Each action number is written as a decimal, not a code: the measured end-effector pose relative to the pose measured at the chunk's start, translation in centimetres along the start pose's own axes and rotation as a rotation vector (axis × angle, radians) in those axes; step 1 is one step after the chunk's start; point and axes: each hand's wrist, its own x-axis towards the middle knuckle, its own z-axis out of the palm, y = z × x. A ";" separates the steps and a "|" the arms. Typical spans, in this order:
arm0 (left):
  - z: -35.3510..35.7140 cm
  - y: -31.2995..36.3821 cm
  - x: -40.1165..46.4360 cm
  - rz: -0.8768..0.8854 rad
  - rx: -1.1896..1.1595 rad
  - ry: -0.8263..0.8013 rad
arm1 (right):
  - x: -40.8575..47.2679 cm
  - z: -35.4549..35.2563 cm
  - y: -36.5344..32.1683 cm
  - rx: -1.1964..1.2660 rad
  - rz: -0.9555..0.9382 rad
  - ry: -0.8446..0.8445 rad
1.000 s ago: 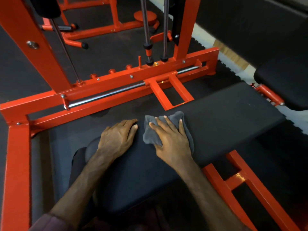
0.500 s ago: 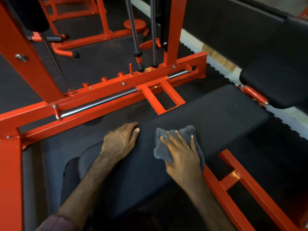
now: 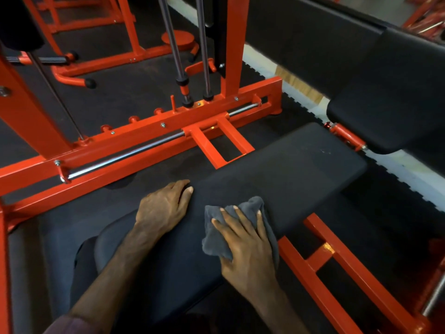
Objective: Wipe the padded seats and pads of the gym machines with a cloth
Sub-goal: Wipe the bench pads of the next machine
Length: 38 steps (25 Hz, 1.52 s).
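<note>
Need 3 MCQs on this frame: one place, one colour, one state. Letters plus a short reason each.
1. Where does the cloth lie?
A. on the long black bench pad
B. on the floor mat
C. over the chrome rod

2. What colour is the machine frame?
A. blue
B. orange-red
C. white

3. How is the left hand?
A. gripping the cloth
B. raised off the pad
C. resting flat on the pad, holding nothing

Answers:
1 A: the grey cloth sits on the pad under the right hand, near the pad's near edge.
2 B: all the beams and posts are orange-red.
3 C: its fingers lie straight on the pad, apart from the cloth.
</note>
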 end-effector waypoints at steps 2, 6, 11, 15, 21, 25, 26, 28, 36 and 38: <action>-0.3 0.2 0.6 0.001 -0.008 -0.032 | 2.4 0.4 1.2 -0.021 0.034 -0.013; -0.4 0.2 0.2 -0.005 -0.001 -0.036 | 0.4 -0.2 2.6 -0.058 0.228 0.073; -0.2 0.5 1.1 0.022 0.009 -0.051 | 1.2 0.2 3.3 0.002 0.083 0.037; 0.0 0.2 1.0 0.021 -0.008 -0.074 | 0.6 -0.5 5.9 -0.049 0.283 0.110; 0.1 1.5 2.5 0.042 -0.027 -0.089 | 1.0 -0.1 5.5 0.010 0.167 0.078; 0.2 1.5 2.9 0.056 -0.059 -0.097 | 0.4 -0.5 6.4 -0.089 0.335 0.157; 0.2 1.5 2.8 0.053 -0.057 -0.094 | -0.8 -0.6 5.5 -0.090 0.307 0.167; 0.2 1.8 2.9 0.058 -0.038 -0.092 | -1.3 -0.3 4.1 -0.059 0.208 0.126; 0.3 1.7 3.0 0.056 -0.015 -0.110 | 3.5 0.1 4.4 -0.128 0.298 0.046; 0.4 1.8 3.1 0.055 -0.009 -0.117 | 4.7 1.0 2.7 -0.088 0.165 0.020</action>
